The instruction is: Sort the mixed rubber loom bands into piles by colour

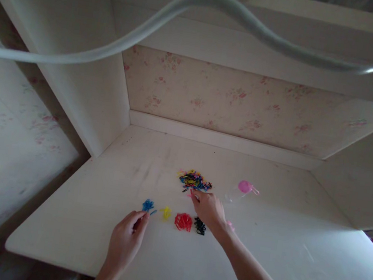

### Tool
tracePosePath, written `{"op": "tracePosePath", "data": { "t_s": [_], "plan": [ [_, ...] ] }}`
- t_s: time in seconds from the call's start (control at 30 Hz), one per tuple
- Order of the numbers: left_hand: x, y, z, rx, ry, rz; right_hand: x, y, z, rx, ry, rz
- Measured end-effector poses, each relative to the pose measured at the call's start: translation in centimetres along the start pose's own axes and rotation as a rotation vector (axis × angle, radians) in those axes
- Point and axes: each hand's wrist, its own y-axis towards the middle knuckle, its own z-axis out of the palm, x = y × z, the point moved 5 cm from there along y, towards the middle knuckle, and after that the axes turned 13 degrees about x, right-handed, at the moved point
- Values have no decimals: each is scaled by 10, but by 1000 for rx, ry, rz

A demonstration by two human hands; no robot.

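Small, narrow plastic pieces, too small to name exactly, lie in piles sorted by colour and in one mixed pile (195, 180) of several colours. My right hand (209, 209) reaches to the near edge of that mixed pile, its fingertips pinched on a small pink piece (192, 192). At the lower left, my left hand (127, 234) is closed, thumb against fingers, just below the blue pile (148, 205). A blue piece lies by its fingertips; whether they hold anything is hidden. Between the hands sit a yellow pile (166, 213), a red pile (183, 222) and a black pile (200, 226).
Some pink pieces (230, 225) show partly behind my right forearm. Farther back on the right lies a round pink object (244, 186) with a loop, beside something clear. The white desk (90, 219) has side panels and an overhead shelf. A pale cable (221, 2) crosses the view above.
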Motion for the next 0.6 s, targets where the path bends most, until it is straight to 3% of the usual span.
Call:
{"op": "tracePosePath", "data": {
  "t_s": [0.37, 0.6],
  "plan": [
    [-3, -2, 0, 10, 18, -8, -23, -6, 1, 22, 21, 6],
    [-4, -1, 0, 17, 27, 12, -9, -9, -1, 40, -12, -18]
  ]
}}
